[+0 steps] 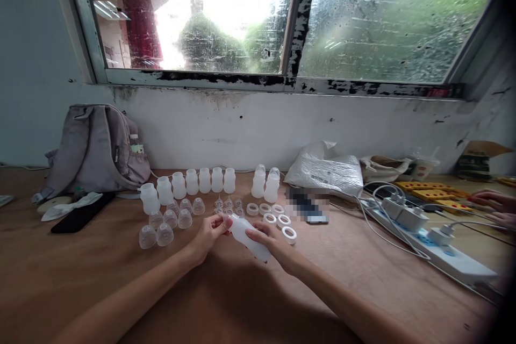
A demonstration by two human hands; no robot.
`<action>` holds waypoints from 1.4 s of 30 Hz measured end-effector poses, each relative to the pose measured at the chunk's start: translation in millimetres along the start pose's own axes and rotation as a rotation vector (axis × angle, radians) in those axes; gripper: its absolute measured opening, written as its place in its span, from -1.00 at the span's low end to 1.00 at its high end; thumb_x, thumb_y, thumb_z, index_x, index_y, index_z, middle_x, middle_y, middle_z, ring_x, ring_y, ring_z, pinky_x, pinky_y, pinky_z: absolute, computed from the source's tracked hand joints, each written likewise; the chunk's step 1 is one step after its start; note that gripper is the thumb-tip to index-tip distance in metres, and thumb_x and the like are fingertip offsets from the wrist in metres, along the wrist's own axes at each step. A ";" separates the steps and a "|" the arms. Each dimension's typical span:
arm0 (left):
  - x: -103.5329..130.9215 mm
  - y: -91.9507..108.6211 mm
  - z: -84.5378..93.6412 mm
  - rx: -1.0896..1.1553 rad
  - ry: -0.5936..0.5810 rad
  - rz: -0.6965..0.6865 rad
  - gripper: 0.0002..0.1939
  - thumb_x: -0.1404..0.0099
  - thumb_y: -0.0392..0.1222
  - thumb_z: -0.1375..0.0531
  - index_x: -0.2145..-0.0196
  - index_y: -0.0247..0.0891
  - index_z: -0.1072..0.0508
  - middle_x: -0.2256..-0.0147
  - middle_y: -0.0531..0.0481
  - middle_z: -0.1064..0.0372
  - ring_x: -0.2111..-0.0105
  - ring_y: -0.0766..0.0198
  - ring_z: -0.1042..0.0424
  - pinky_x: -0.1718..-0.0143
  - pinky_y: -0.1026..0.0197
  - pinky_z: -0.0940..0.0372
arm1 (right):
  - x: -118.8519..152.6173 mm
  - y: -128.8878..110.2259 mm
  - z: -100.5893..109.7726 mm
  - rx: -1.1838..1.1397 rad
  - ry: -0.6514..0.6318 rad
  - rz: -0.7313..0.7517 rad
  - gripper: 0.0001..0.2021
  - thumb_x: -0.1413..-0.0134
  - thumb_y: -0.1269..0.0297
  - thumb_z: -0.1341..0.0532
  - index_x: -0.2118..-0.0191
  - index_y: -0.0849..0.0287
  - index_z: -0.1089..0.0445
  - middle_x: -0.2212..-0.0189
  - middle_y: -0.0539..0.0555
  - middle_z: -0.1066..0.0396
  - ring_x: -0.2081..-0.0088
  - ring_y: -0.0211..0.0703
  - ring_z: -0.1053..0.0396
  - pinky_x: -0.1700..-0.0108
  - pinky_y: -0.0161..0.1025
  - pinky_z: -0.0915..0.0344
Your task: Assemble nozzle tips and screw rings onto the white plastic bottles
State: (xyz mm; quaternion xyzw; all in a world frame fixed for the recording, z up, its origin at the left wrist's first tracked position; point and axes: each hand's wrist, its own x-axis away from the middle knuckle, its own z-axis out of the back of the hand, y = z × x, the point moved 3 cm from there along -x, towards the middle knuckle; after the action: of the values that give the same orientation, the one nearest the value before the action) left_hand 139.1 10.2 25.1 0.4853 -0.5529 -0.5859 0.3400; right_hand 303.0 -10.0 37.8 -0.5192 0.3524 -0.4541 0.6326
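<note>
My right hand (pixel 275 241) is wrapped round a frosted white baby bottle (pixel 245 236), tilted with its mouth end up to the left. At that mouth end, my left hand (pixel 210 235) is closed in a pinch; its fingers hide what they grip. Just behind are several clear bottle nipples (pixel 228 204). White collar rings (pixel 283 220) lie to the right of the bottle. Clear dome caps (pixel 170 218) stand left of my left hand. A row of open frosted bottles (pixel 192 181) stands farther back, and two capped bottles (pixel 272 185) are right of it.
A grey backpack (pixel 97 145) leans on the wall at left, near a black flat object (pixel 83 213). At right are a phone (pixel 317 220), a silver bubble mailer (pixel 324 169), a power strip (pixel 455 262) with cables, and yellow trays (pixel 423 193). Another person's hand (pixel 495 201) shows at the right edge.
</note>
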 end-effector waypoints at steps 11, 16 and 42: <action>5.3 3.3 -5.4 -0.133 0.065 -0.041 -0.62 -0.12 0.05 -0.12 0.40 -0.38 -0.43 0.50 -0.01 -0.31 0.47 0.33 -0.24 0.40 0.31 -0.13 | -0.3 17.7 -3.7 -0.392 -0.159 -0.171 -0.57 0.02 0.00 -0.08 0.15 0.25 -0.22 0.54 0.07 -0.35 0.66 -0.30 -0.25 0.71 -0.41 -0.03; 5.2 3.7 -5.6 -0.081 0.111 -0.062 -0.60 -0.14 0.06 -0.09 0.28 -0.38 -0.40 0.43 -0.04 -0.33 0.43 0.30 -0.28 0.39 0.29 -0.19 | 1.3 14.8 -16.5 -0.588 -0.294 -0.198 -0.56 -0.04 -0.03 0.00 0.14 0.26 -0.21 0.48 0.11 -0.35 0.57 -0.28 -0.28 0.63 -0.39 -0.11; -8.3 -16.0 14.5 -0.325 -0.034 -0.202 -0.45 0.07 -0.13 -0.29 0.11 -0.27 -0.23 0.17 -0.10 -0.31 0.16 0.17 -0.32 0.12 0.15 -0.22 | -34.1 19.0 63.9 0.980 0.203 0.350 -0.86 0.03 0.24 -0.12 0.39 0.16 -0.38 0.32 0.11 -0.25 0.27 -0.11 -0.25 0.20 -0.18 -0.16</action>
State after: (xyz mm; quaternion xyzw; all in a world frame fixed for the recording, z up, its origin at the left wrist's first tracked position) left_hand 130.2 25.0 9.9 0.4669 -0.4052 -0.7067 0.3440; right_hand 354.0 44.6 32.0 -0.0493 0.2396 -0.5014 0.8299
